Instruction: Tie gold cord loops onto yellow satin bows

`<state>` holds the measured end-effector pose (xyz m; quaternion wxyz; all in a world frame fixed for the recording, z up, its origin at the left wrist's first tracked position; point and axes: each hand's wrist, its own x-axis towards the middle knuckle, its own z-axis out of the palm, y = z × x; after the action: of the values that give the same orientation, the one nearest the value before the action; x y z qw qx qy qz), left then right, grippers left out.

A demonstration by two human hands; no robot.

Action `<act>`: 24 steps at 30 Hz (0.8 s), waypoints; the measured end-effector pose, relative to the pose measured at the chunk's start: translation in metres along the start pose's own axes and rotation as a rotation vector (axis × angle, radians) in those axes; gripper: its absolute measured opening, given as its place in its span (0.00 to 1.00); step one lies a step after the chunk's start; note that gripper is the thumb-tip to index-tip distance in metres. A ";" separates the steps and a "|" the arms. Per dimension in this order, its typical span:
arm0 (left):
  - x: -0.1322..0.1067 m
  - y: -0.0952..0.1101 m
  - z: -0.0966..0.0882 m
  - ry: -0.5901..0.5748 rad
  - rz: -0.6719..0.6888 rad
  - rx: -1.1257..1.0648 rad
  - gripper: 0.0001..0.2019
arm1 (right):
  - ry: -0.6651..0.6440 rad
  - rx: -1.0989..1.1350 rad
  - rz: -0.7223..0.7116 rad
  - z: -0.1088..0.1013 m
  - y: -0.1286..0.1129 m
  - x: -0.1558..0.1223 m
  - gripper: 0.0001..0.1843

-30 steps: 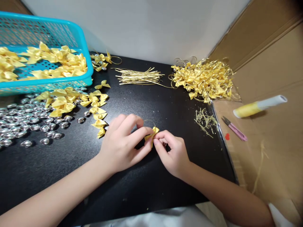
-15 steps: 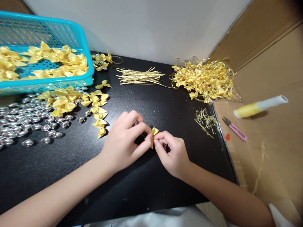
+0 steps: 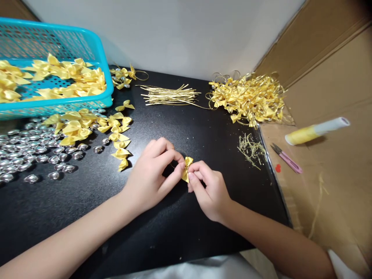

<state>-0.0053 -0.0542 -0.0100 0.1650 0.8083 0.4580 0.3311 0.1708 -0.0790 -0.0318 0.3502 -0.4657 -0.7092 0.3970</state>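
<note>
Two nearly closed pinches, of left hand (image 3: 154,178) and right hand (image 3: 211,190), hold one yellow ribbon bow (image 3: 186,175) rightward of the turquoise basket (image 3: 108,86), seemingly adjusting it, and next probably calls for steady fingertips.

Can't see all of the yellow bow (image 3: 187,164) behind fingertips (image 3: 192,177).
Can't follow the teal basket (image 3: 107,83) past the left edge.

Left hand (image 3: 154,176), right hand (image 3: 211,190), yellow bow (image 3: 186,171) between
</note>
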 end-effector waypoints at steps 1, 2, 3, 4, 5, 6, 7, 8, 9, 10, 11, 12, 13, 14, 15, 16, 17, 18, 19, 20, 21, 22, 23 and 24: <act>0.000 0.000 0.000 0.001 0.012 0.011 0.05 | -0.006 0.007 0.004 0.000 -0.001 0.000 0.06; 0.000 0.000 0.000 0.005 0.024 0.026 0.05 | -0.011 0.015 0.008 0.000 -0.001 0.001 0.06; -0.001 0.000 0.001 0.008 0.036 0.043 0.05 | -0.017 0.023 0.012 0.000 -0.002 0.001 0.06; -0.001 0.000 0.001 0.011 0.047 0.061 0.04 | -0.022 0.027 0.018 0.000 -0.003 0.001 0.06; -0.001 -0.001 0.001 0.014 0.055 0.082 0.04 | -0.028 0.029 0.026 -0.001 -0.004 0.001 0.06; -0.001 -0.001 0.001 0.019 0.064 0.104 0.04 | -0.034 0.030 0.037 -0.001 -0.004 0.001 0.06; -0.001 -0.001 0.002 0.027 0.075 0.127 0.05 | -0.042 0.033 0.052 -0.001 -0.005 0.001 0.06; -0.002 -0.001 0.002 0.036 0.086 0.148 0.05 | -0.049 0.038 0.072 -0.001 -0.006 0.001 0.06; -0.002 -0.001 0.003 0.042 0.096 0.168 0.05 | -0.057 0.047 0.095 -0.002 -0.007 0.001 0.06; -0.002 -0.001 0.004 0.048 0.104 0.185 0.05 | -0.065 0.060 0.121 -0.002 -0.008 0.001 0.06; -0.002 -0.001 0.004 0.052 0.111 0.198 0.05 | -0.071 0.076 0.149 -0.002 -0.009 0.001 0.06; -0.003 -0.001 0.005 0.056 0.118 0.208 0.05 | -0.076 0.096 0.177 -0.002 -0.010 0.001 0.05; -0.003 -0.001 0.006 0.060 0.121 0.216 0.05 | -0.079 0.120 0.205 -0.002 -0.011 0.000 0.05; -0.003 -0.001 0.006 0.063 0.126 0.223 0.06 | -0.081 0.146 0.230 -0.002 -0.012 0.000 0.05; -0.003 -0.001 0.006 0.069 0.128 0.231 0.06 | -0.084 0.176 0.253 -0.002 -0.012 0.000 0.06; -0.003 0.000 0.007 0.074 0.130 0.241 0.06 | -0.086 0.207 0.276 -0.002 -0.013 -0.001 0.06; -0.003 0.000 0.007 0.081 0.132 0.252 0.05 | -0.087 0.236 0.297 -0.002 -0.013 -0.001 0.06; -0.004 0.001 0.007 0.089 0.137 0.264 0.05 | -0.085 0.262 0.316 -0.002 -0.013 -0.001 0.06; -0.004 0.002 0.007 0.096 0.143 0.275 0.05 | -0.083 0.283 0.332 -0.001 -0.013 -0.001 0.06; -0.004 0.003 0.008 0.105 0.147 0.286 0.04 | -0.079 0.300 0.344 -0.001 -0.013 -0.002 0.06; -0.004 0.004 0.008 0.115 0.151 0.297 0.04 | -0.074 0.313 0.354 -0.001 -0.013 -0.002 0.06; -0.005 0.004 0.009 0.124 0.154 0.308 0.04 | -0.068 0.324 0.362 0.000 -0.013 -0.002 0.06; -0.005 0.005 0.009 0.134 0.157 0.319 0.04 | -0.063 0.334 0.368 0.000 -0.012 -0.003 0.07; -0.005 0.005 0.010 0.144 0.158 0.329 0.04 | -0.060 0.343 0.373 0.001 -0.012 -0.003 0.07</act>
<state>0.0030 -0.0609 -0.0159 -0.0288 0.8321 0.4516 0.3206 0.1664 -0.0848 -0.0215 0.3237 -0.5103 -0.5433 0.5827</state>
